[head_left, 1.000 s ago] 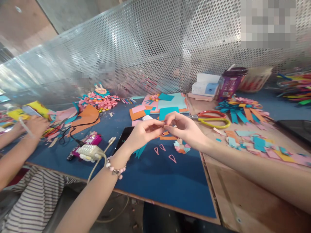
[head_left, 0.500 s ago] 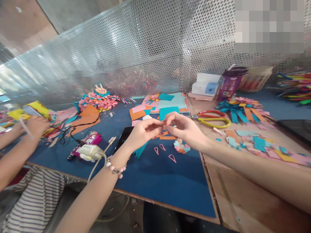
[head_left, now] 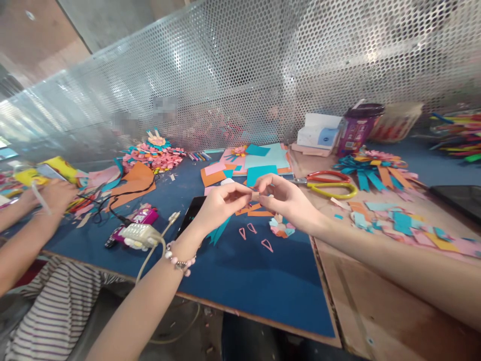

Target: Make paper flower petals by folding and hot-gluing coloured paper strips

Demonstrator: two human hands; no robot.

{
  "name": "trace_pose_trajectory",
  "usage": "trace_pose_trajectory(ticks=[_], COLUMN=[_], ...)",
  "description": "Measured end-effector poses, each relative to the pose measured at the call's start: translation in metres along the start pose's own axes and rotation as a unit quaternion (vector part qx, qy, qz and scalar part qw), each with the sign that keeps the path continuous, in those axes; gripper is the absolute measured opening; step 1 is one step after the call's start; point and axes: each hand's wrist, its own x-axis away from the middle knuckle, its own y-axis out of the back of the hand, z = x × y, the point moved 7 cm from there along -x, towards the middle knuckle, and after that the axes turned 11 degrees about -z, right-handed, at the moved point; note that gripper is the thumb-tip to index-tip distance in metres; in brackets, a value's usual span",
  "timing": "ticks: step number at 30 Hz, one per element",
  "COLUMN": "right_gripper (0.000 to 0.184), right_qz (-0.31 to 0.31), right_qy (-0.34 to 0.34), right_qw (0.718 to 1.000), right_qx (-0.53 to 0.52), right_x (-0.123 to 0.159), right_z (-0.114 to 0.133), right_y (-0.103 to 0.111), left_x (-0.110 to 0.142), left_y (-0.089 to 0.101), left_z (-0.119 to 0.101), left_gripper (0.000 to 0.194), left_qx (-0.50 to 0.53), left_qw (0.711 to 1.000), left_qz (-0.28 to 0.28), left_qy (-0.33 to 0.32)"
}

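Observation:
Between the fingertips of both hands is a small peach-coloured paper strip [head_left: 255, 196], partly covered by the fingers. My left hand [head_left: 221, 206] is closed in a pinch on its left end, and my right hand [head_left: 288, 201] pinches the right end. Below them on the blue table [head_left: 263, 286] lie three pink paper loops [head_left: 266, 245]. A ring of folded paper pieces [head_left: 281, 228] rests close under the right hand. Orange strips [head_left: 260, 213] and teal strips [head_left: 218, 232] lie beneath the hands, and a black phone [head_left: 191, 214] is partly hidden by the left hand.
Scissors [head_left: 332, 184] with red and yellow handles lie beyond my right hand. Paper scraps [head_left: 404, 223] are spread to the right, near a purple cup [head_left: 355, 129]. A power strip [head_left: 137, 234] with cables sits left. Further left, another person's hands [head_left: 58, 198] work among paper.
More of the paper strip shows between my fingertips now. Both hands stay in nearly the same place, and the things on the table have not moved.

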Motion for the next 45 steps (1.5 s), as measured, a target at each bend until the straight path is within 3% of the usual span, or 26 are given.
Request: trace_pose_trajectory(ticks=[28, 45], right_gripper=[0.015, 0.015], right_qz=[-0.004, 0.001], right_qy=[0.026, -0.008], right_qw=[0.999, 0.999], right_qx=[0.035, 0.040], right_x=[-0.0044, -0.0026], right_z=[0.0012, -0.0036], right_y=[0.0034, 0.0012], left_x=[-0.0012, -0.0019], left_y=[0.0004, 0.0015], left_z=[-0.0002, 0.0030], left_gripper=[0.014, 0.015], left_qx=[-0.023, -0.019], left_qw=[1.000, 1.000], left_qz=[-0.001, -0.008], left_qy=[-0.005, 0.005])
